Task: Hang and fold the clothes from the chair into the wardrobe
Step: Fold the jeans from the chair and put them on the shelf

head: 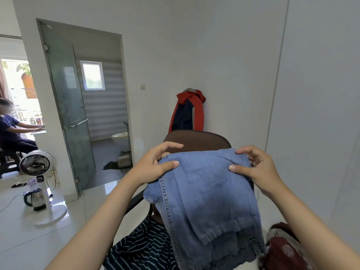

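White pedestal fan [35, 165], floor, left. Electric kettle [36, 199], on fan's round base. Glass door [65, 106], open, bathroom doorway. Toilet [121, 140], within. Seated person [10, 131], far left edge.

Through the head camera I saw only my two forearms and hands. Both arms were bare from the bottom edge of the frame up to the wrists, with no sleeve in view on either. The left hand [155, 164] carried no ring, watch or glove that I could see. The right hand [257, 168] was likewise unadorned. The nails on both thumbs were short and unpainted.
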Motion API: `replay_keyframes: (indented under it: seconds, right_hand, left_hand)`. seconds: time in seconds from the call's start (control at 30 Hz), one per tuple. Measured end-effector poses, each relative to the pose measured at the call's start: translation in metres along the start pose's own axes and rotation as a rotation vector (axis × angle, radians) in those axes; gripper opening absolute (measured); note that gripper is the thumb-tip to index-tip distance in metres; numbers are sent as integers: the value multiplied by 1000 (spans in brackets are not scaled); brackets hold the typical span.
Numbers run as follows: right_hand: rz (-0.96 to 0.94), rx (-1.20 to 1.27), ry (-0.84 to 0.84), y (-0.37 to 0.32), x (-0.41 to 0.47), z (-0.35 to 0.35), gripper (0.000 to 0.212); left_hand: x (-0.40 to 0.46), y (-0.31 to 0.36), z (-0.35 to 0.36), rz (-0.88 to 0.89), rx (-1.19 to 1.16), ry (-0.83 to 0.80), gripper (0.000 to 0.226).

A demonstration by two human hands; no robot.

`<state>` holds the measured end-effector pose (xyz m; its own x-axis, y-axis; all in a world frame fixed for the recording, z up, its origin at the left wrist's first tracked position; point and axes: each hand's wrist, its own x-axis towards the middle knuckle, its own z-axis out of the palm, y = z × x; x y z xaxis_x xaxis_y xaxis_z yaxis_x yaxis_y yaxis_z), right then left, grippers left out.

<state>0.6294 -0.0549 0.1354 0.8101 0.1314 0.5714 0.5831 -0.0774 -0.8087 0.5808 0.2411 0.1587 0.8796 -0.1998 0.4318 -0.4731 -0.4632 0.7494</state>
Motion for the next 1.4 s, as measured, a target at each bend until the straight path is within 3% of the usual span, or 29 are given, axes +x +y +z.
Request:
replay_keyframes:
  seconds: [0.13, 0.3, 0.37, 0.5, 0.63, 0.73, 0.83, 0.97, 1.13, 1.3, 1.4]
  right_hand:
    - [168, -25, -167, 19, -10, -6, 70]
    - [339, -83, -238, 44, -31, 0, 69]
    - [408, -99, -274, 51, -37, 1, 65]
    - [679, -248, -380, 53, -38, 5, 28]
    - [865, -302, -432, 50, -30, 10, 31]
    - [959, -108, -370, 52, -26, 13, 48]
    - [1132, 155, -502, 57, -34, 24, 59]
    - [1268, 330, -629, 78, -48, 35, 71]
    - [1352, 392, -527, 97, -55, 43, 71]
    - [1482, 452, -46, 123, -71, 65, 72]
    - [1471, 438, 53, 121, -79, 76, 54]
  left_hand:
    - [-4, -11, 2, -1, 38, -45, 43]
    - [-9, -22, 9, -14, 102, -87, 43]
    - [-11, -26, 13, -11, 145, -88, 43]
    - [-11, -37, 18, -5, 240, -116, 46]
    - [-12, -50, 20, -8, 311, -154, 48]
    - [-14, -59, 22, -4, 340, -159, 49]
    - [-16, -73, 24, -6, 339, -169, 52]
    - [-20, -82, 30, -5, 311, -182, 53]
    - [-25, -89, 39, 34, 318, -226, 56]
    - [-33, -100, 43, 16, 316, -220, 59]
    - [-40, -103, 46, -3, 298, -234, 59]
